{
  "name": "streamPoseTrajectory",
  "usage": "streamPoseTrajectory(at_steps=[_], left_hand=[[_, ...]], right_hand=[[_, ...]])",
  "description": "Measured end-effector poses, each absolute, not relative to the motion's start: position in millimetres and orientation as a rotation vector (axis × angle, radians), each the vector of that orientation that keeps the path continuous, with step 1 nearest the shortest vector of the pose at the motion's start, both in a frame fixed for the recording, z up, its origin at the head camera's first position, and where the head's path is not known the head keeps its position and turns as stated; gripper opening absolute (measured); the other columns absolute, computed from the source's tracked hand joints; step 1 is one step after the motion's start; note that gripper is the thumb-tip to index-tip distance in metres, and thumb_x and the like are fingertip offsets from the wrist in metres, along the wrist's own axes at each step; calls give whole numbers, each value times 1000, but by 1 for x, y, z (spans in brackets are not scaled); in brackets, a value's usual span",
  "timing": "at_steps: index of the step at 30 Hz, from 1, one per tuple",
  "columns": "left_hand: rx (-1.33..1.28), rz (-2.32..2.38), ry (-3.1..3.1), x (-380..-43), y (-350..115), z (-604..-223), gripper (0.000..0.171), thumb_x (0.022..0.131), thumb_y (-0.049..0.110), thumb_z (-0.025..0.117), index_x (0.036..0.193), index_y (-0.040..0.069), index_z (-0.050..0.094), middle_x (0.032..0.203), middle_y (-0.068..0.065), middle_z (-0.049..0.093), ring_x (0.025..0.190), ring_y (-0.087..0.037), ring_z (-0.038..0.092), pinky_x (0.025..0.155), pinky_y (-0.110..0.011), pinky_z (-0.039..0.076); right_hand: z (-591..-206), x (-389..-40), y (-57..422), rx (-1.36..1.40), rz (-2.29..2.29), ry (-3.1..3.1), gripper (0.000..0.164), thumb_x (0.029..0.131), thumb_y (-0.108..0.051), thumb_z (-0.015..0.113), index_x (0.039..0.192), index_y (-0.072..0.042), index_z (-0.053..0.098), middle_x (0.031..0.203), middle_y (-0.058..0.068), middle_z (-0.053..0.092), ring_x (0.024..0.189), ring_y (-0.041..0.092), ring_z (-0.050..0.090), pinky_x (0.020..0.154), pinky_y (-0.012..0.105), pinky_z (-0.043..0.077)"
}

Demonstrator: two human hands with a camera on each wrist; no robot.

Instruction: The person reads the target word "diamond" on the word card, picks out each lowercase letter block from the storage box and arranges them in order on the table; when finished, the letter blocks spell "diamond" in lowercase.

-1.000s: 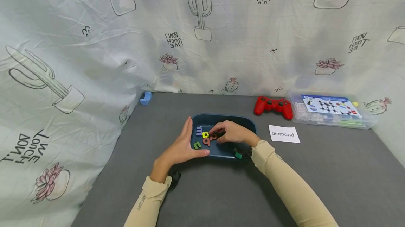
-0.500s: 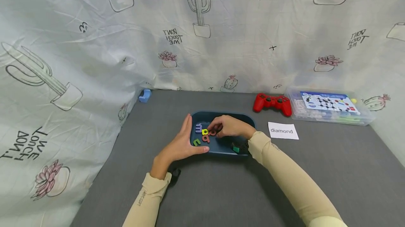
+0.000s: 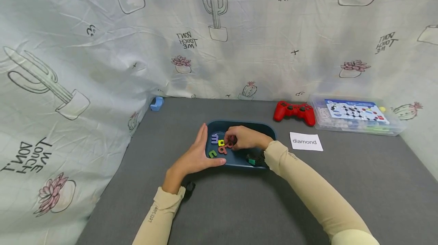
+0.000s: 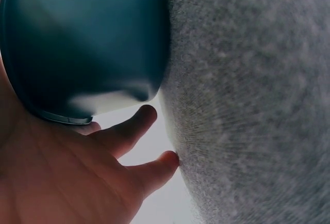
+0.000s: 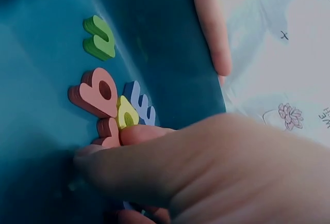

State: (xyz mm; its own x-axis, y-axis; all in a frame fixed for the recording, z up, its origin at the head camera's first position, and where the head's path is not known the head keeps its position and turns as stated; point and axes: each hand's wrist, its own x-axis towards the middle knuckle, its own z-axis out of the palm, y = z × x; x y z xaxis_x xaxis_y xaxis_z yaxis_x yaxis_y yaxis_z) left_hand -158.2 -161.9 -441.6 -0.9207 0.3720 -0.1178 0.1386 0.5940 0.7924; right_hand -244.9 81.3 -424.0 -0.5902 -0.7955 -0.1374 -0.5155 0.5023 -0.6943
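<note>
The dark blue tray (image 3: 235,157) sits on the grey table (image 3: 219,211), with a strip of tabletop between its far rim and the curtain (image 3: 263,40) and a wider stretch in front. The left hand (image 3: 192,155) braces its left end, fingers straight along the outer wall, thumb spread out along the near edge. The right hand (image 3: 245,137) reaches over the right side, fingers curled, thumb and forefinger pinching a red letter (image 5: 106,129) inside the tray, left of its middle. Close against that lie the yellow letter (image 3: 221,143) and another red letter (image 3: 222,149); the purple m (image 3: 214,139) and green letter (image 3: 213,154) are nearer the left wall. Tabletop separates the tray's right edge from the "diamond" card (image 3: 306,141).
</note>
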Motion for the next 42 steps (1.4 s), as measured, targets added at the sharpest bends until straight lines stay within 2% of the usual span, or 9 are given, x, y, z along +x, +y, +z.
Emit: streamPoseTrajectory(at_steps=[8,17,22,26,31,38,42], left_hand=[[418,1243,2553,-157,-161,-441,132,89,50,84,171,13,-13,177,-3,-20,163,-36,0,126,-62,15],[428,1265,2540,-157,-162,-441,135,87,56,84,171,12,-13,177,-4,-20,163,-35,1,126,-61,16],[424,1270,2536,-156,-162,-442,136,87,59,83,171,12,-13,177,-3,-20,163,-36,3,126,-61,17],[422,1269,2534,-157,-162,-442,135,87,57,83,171,13,-13,177,-3,-21,163,-36,2,125,-62,17],[426,1275,2529,-156,-161,-443,133,89,55,83,171,13,-14,177,-3,-21,163,-36,0,125,-63,16],[419,1271,2530,-157,-160,-443,131,90,50,83,171,13,-14,177,-4,-21,163,-36,0,125,-64,16],[412,1264,2532,-158,-160,-444,131,90,50,83,171,12,-14,177,-5,-20,163,-37,0,124,-65,16]], right_hand=[[-426,-247,77,-1146,-779,2329,19,93,4,77,111,-1,75,102,7,64,89,17,58,81,30,54],[-430,-249,75,-1105,-860,2289,14,93,6,77,99,-5,70,94,3,63,82,14,58,75,27,54],[-431,-248,75,-1082,-923,2294,14,96,2,77,93,-7,68,87,-1,64,76,14,59,71,28,54],[-429,-248,75,-1050,-1011,2302,6,98,0,76,101,-5,73,89,-1,67,78,14,60,75,29,55],[-422,-245,77,-1001,-1121,2271,19,103,-1,70,120,0,78,103,6,72,81,17,65,78,31,59],[-411,-241,83,-902,-1299,2199,21,105,-1,66,122,7,75,105,15,78,88,23,76,86,47,62],[-407,-239,88,-832,-1448,2123,22,106,0,64,123,13,70,109,24,76,91,28,77,89,51,61]])
